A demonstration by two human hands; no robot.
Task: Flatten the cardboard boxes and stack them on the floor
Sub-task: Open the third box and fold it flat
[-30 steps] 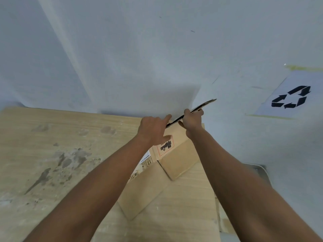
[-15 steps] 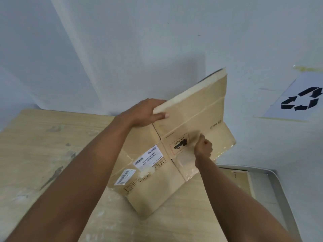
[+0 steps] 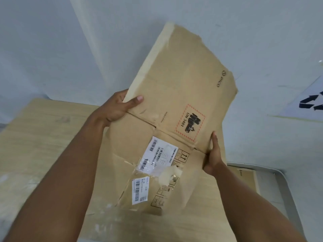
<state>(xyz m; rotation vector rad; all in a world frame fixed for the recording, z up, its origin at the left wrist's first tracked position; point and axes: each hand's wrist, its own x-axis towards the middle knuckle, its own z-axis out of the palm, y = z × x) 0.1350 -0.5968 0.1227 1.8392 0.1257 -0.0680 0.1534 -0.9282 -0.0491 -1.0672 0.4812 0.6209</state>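
A flattened brown cardboard box [image 3: 181, 88] with white shipping labels and a red-bordered UN 3481 mark is held tilted above the wooden table [image 3: 35, 140]. My left hand [image 3: 117, 109] grips its left edge, thumb on the front face. My right hand [image 3: 214, 158] holds its lower right edge, fingers wrapped around the side. The box's lower flaps, torn and taped, hang toward the table. Another flat piece of cardboard [image 3: 244, 179] lies on the floor at the right, beyond the table's edge.
A white wall fills the background. A recycling-symbol sign [image 3: 309, 102] is taped at the right. A grey metal frame or tray rim [image 3: 286, 189] surrounds the floor cardboard at the lower right.
The box has swung from edge-on to broad face toward me and risen closer. My left hand shifted to its left edge, my right hand to its lower right edge.
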